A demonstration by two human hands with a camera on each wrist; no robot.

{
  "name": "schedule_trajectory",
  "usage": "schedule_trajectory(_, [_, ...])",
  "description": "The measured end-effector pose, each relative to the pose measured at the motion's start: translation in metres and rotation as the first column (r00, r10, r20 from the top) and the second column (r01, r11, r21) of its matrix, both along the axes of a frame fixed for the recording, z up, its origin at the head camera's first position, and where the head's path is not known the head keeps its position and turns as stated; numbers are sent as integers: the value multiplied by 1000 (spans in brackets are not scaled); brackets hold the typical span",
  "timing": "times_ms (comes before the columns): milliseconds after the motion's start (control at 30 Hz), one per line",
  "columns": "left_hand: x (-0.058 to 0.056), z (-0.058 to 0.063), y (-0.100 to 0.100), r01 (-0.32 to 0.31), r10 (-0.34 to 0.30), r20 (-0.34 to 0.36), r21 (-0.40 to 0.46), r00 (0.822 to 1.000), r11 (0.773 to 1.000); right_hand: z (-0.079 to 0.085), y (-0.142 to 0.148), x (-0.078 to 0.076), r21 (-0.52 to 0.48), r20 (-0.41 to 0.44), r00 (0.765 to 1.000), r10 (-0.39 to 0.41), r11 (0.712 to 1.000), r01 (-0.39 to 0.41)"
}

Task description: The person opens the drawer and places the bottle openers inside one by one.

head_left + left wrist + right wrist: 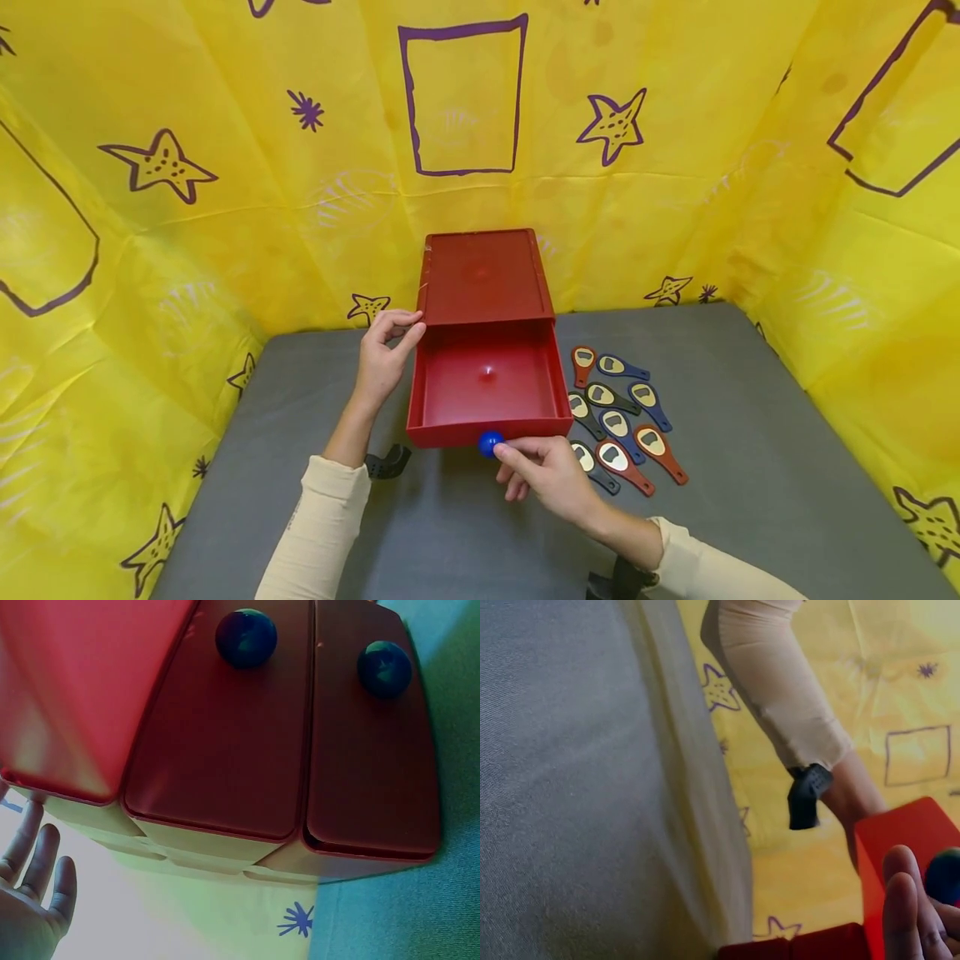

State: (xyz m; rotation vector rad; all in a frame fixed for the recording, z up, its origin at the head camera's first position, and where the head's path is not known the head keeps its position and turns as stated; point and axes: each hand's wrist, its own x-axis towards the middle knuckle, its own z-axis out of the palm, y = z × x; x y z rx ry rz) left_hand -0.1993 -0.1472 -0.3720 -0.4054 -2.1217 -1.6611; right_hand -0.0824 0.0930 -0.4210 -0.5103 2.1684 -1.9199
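A red drawer unit stands at the back of the table, its top drawer pulled out with nothing inside. My right hand pinches the blue knob on that drawer's front between thumb and fingers. At the unit's left side my left hand rests its fingertips near the top front edge. The left wrist view shows these fingers fairly straight against the side. Below the pulled drawer sit two closed drawers, a middle one and a bottom one, each with a blue knob.
Several bottle openers with red, blue and dark handles lie on the grey table right of the drawer unit. Yellow cloth with purple drawings hangs behind and on both sides. Black straps sit at the wrists.
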Motion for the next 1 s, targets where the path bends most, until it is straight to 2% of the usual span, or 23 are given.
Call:
schedule_trajectory(167, [1, 1, 2, -2, 2, -14, 15, 1000, 1000, 10, 19, 0, -48, -83, 994, 66, 996, -70])
schedule_trajectory(400, [1, 2, 3, -9, 10, -22, 27, 1000, 1000, 40, 64, -12, -63, -191, 957, 217, 971, -232])
schedule_trajectory(567, [0, 1, 4, -7, 7, -22, 13, 1000, 1000, 51, 104, -32, -93, -252, 895, 369, 911, -402])
schedule_trajectory(633, [-1, 0, 4, -6, 6, -24, 14, 1000, 1000, 51, 119, -41, -100, -257, 883, 393, 898, -429])
schedule_trajectory(700, [-2, -1, 4, -9, 9, -22, 19, 1000, 1000, 49, 133, -48, -67, -237, 907, 349, 925, -373])
schedule_trajectory(767, [-2, -1, 4, -11, 11, -17, 25, 1000, 1000, 44, 145, -54, -5, -200, 945, 258, 964, -265])
schedule_trajectory(833, [-2, -2, 4, -12, 12, -12, 27, 1000, 1000, 38, 156, -59, 76, -143, 980, 141, 988, -132])
schedule_trajectory(900, [-2, -2, 3, -9, 9, -10, 28, 1000, 1000, 29, 165, -66, 158, -83, 996, 29, 987, -16])
schedule_trajectory(1000, [-3, -3, 2, -1, 1, -21, 30, 1000, 1000, 15, 178, -75, 230, 4, 996, -89, 969, 86])
